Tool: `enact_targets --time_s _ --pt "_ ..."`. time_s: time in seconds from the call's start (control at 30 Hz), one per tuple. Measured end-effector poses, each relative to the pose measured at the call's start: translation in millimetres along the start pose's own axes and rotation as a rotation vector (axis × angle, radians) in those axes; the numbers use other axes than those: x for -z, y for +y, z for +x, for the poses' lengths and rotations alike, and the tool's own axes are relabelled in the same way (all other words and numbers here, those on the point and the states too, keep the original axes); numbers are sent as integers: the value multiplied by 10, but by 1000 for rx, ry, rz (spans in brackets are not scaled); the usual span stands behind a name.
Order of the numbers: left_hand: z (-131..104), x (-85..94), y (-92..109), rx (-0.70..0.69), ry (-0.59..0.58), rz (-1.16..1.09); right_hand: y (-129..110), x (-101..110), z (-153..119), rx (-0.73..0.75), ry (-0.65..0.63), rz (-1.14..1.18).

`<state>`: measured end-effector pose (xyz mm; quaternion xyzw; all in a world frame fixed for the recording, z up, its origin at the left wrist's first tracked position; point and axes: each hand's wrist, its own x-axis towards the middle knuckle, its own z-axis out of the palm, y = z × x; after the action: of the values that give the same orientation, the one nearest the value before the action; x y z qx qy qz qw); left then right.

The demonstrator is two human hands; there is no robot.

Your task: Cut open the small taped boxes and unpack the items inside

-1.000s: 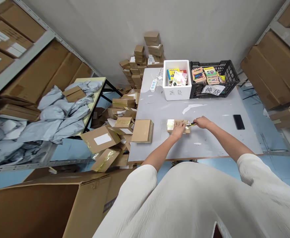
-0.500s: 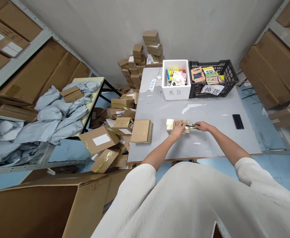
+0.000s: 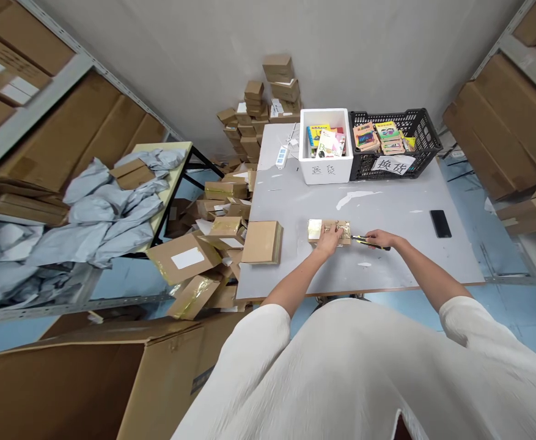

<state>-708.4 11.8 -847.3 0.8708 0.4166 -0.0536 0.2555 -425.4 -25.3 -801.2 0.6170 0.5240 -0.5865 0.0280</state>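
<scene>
A small taped cardboard box (image 3: 345, 234) with a white label at its left end lies on the grey table (image 3: 295, 201) in front of me. My left hand (image 3: 329, 239) holds it from the near side, fingers over its top. In my right hand (image 3: 380, 238) is a box cutter (image 3: 360, 240) with a yellow and black handle. Its tip points left and is at the box's right end; whether it touches the cardboard I cannot tell.
Left on the table sits another cardboard box (image 3: 261, 242). A white foam box (image 3: 326, 172) and a black crate (image 3: 414, 165), both holding books, stand at the back. A phone (image 3: 440, 223) lies to the right. Parcels (image 3: 189, 256) are piled beyond the left edge.
My right hand has moved a little right and down with the box cutter, drawing the tip from over the box's top to its right end. The left hand stays on the box.
</scene>
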Motion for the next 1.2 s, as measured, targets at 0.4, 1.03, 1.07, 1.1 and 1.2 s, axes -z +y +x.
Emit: enact_targets --time_s 0.4,1.03,1.07,1.1,1.2 --pt "100 67 -60 28 206 -148 46 -7 -175 30 315 90" --pt "115 -58 -8 129 187 -65 -10 -395 -124 196 471 -686" --pt "101 -67 -3 137 193 -74 5 -401 -115 197 478 -688" --pt "89 -74 0 148 198 -86 24 -403 -111 198 483 -687" --pt "61 -91 3 170 205 -125 103 -399 -121 198 505 -673"
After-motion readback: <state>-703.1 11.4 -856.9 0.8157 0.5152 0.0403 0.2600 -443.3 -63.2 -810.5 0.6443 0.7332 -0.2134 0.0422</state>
